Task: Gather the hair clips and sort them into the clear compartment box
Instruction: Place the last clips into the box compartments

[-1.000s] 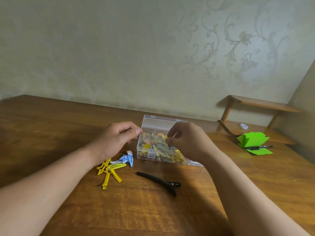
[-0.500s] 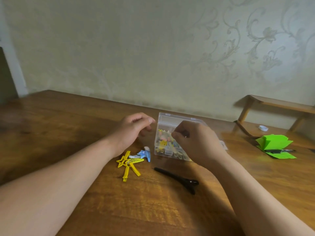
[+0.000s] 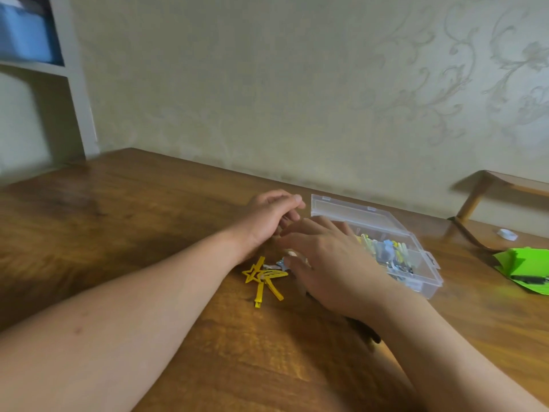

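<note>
Clips [image 3: 264, 278], thin glossy yellow stars and bars, are lying heaped on the wooden bench [image 3: 148, 233] just beneath the right hand [image 3: 329, 263] and its outstretched fingers [image 3: 300, 233], with a small blue clip [image 3: 280, 265] at the thumb tip. Those fingers are spreading loosely apart, gripping nothing yet, probably reaching to gather. The left hand [image 3: 267, 218] is hovering beside them, fingers loosely curled and empty, likely ready to steady the box [image 3: 350, 211]. That clear, hard-walled box is sitting open just beyond both sets of fingers, coloured clips [image 3: 386, 248] filling its compartments.
</note>
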`<state>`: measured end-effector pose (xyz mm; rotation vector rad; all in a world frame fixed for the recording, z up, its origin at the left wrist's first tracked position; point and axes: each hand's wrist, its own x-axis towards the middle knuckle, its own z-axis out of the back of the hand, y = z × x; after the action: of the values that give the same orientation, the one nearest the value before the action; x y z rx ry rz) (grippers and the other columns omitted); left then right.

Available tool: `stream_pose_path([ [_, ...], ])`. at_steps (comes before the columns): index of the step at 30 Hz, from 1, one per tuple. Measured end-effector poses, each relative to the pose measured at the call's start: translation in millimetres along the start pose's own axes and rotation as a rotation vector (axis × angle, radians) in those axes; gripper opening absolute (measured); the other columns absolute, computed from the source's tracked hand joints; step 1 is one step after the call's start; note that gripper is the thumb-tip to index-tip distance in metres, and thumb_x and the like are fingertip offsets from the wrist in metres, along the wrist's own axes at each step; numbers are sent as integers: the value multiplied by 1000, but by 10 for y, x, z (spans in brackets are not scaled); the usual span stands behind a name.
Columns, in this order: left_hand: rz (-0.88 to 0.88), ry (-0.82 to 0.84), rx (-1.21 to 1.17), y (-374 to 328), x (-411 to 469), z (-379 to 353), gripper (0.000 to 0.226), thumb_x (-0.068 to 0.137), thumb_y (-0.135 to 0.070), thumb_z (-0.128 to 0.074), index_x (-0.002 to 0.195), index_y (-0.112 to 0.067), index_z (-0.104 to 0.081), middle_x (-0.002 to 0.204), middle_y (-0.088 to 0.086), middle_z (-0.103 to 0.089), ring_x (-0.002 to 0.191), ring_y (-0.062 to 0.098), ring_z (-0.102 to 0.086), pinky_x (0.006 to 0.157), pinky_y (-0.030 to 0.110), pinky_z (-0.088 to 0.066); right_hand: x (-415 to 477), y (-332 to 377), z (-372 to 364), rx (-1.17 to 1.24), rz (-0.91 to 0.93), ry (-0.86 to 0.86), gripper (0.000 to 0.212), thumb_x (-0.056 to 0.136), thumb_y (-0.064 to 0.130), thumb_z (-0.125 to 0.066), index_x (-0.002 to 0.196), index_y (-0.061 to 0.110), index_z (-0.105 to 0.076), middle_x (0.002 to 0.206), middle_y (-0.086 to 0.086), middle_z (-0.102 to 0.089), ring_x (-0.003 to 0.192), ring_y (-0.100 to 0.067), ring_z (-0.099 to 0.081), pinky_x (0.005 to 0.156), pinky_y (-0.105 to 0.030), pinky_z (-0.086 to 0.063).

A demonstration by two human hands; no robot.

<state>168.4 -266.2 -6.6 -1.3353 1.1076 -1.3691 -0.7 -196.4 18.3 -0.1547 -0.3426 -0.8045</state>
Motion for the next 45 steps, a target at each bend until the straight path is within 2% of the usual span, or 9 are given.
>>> stream_pose_path([
  [4, 1, -12, -2, -10, 9, -7, 26, 106, -27, -62, 105, -8, -80, 83, 4, -69, 69, 14, -56, 64, 25, -46, 76, 88, -85, -37, 39, 56, 20, 98, 38, -60, 112, 41, -74, 130, 22, -60, 133, -13, -45, 97, -42, -38],
  [10, 13, -7, 2, -27, 6, -18, 29, 106, -27, -61, 110, -3, -78, 87, 8, -69, 64, 11, -55, 61, 24, -44, 88, 83, -97, 2, 31, 64, 11, 99, 35, -63, 101, 39, -73, 120, 22, -62, 130, -9, -46, 99, -44, -40],
  [21, -9, 5, 45, 0, 21, 14, 29, 106, -29, -61, 107, -6, -79, 88, 7, -71, 72, 14, -59, 64, 22, -47, 82, 121, -132, -30, 75, 107, 24, 106, 39, -47, 123, 40, -64, 132, 17, -58, 137, -14, -42, 116, -44, -31],
  [29, 16, 26, 52, -43, -15, 21, 30, 107, -30, -61, 110, -6, -79, 91, 7, -71, 75, 16, -60, 63, 20, -50, 83, 102, -114, 73, 85, 76, 6, 101, 36, -62, 106, 39, -64, 118, 23, -61, 125, -6, -47, 114, -37, -30],
  [33, 25, 41, -46, -34, -16, 4, 35, 100, -36, -67, 110, -4, -78, 89, 7, -70, 77, 20, -60, 73, 31, -48, 56, 52, -5, 212, -13, -20, 5, 99, 29, -66, 103, 33, -65, 107, 21, -62, 104, -5, -53, 93, -34, -42],
  [37, -16, -1, -9, 15, 10, -11, 37, 88, -43, -68, 99, -10, -80, 84, 5, -73, 76, 19, -60, 68, 34, -42, -24, -327, 269, 388, -310, -173, 18, 103, 22, -64, 115, 33, -72, 98, 18, -71, 84, 4, -62, 71, -12, -45],
  [40, -21, 10, 51, 30, 1, 7, 27, 104, -33, -63, 103, -12, -80, 89, 4, -75, 78, 18, -61, 67, 33, -44, -177, -748, 480, 386, -502, -249, 13, 100, 24, -68, 107, 32, -76, 94, 18, -75, 86, 4, -66, 72, -19, -48],
  [43, -35, 32, 96, 21, -18, 27, 29, 109, -29, -56, 109, -11, -79, 92, 5, -73, 79, 18, -60, 66, 29, -44, -355, -1056, 616, 346, -621, -178, 9, 98, 21, -70, 100, 26, -76, 90, 13, -76, 85, -8, -71, 64, -17, -50],
  [45, -40, 38, 103, 30, -15, 31, 30, 109, -28, -55, 109, -10, -79, 92, 7, -73, 79, 18, -60, 66, 29, -44, -440, -1157, 656, 260, -632, -72, 8, 96, 21, -72, 95, 27, -76, 88, 14, -74, 81, -6, -69, 59, -15, -46],
])
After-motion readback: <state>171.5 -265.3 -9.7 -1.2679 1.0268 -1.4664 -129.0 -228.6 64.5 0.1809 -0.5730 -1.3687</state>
